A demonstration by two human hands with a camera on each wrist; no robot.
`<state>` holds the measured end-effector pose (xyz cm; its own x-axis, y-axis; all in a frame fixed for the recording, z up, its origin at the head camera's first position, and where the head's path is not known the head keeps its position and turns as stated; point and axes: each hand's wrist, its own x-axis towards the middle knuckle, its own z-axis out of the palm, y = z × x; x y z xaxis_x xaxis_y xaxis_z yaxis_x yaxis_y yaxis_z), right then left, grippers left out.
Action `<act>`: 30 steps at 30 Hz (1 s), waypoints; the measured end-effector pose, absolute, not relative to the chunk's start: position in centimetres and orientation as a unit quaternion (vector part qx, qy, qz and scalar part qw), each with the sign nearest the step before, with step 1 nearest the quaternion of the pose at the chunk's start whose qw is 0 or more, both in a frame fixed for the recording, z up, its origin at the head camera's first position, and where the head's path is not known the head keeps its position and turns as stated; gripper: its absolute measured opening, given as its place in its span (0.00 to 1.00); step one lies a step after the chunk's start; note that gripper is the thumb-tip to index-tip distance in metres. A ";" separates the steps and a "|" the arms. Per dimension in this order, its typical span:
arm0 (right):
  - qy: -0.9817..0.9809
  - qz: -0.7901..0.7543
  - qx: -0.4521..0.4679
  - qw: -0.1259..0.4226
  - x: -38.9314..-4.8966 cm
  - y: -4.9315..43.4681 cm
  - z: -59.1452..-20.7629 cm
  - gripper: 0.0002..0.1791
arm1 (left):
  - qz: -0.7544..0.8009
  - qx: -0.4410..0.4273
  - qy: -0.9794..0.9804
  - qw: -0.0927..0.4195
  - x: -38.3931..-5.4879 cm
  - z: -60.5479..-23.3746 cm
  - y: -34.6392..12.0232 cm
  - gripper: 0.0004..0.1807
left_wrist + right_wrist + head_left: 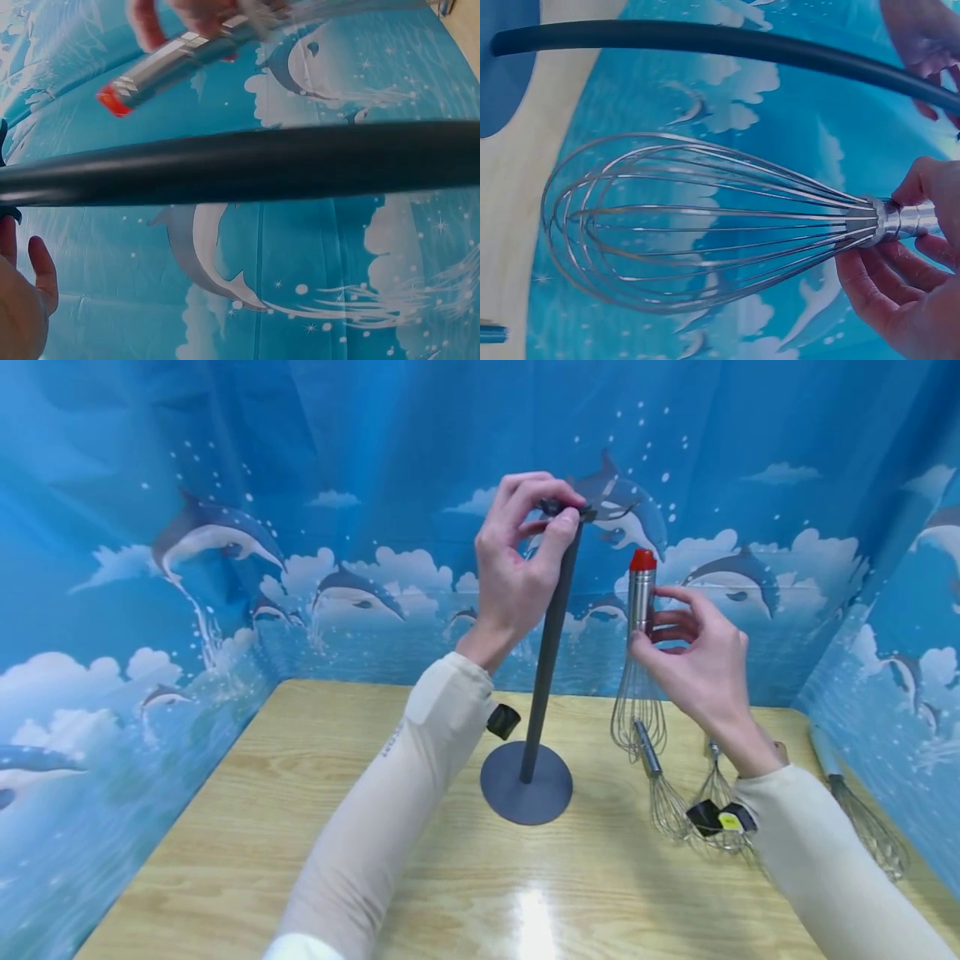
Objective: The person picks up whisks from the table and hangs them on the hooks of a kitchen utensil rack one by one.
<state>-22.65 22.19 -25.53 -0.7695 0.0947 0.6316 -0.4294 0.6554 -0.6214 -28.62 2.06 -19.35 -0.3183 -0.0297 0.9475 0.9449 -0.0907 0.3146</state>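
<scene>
A dark stand (551, 643) with a round base and small hooks at its top stands on the wooden table, its pole leaning slightly in the head view. At its top my left hand (525, 539) pinches the hooked part between thumb and fingers. To the right, my right hand (701, 656) holds a wire whisk (641, 602) by its metal handle, red end up and wire loops down. In the right wrist view the whisk's wire loops (705, 225) show whole, with fingers around the handle's lower end. The whisk is beside the pole, apart from it.
On the table's right side lie a small whisk (660, 789), another whisk (716, 785) partly behind the right wrist, and a larger whisk (858, 810) with a pale handle by the right curtain. A blue dolphin curtain (375, 485) surrounds the table (300, 827).
</scene>
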 end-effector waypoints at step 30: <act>-0.800 0.386 0.178 0.424 -21.4 20.5 -20.8 0.27 | -0.588 -0.420 -0.550 0.417 -28.9 -19.6 2.1 0.10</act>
<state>-21.44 20.54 -20.84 -0.5765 0.0419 0.8160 -0.6123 0.6391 -0.4654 -28.91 2.10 -19.56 -0.2986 -0.0279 0.9540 0.9537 -0.0461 0.2972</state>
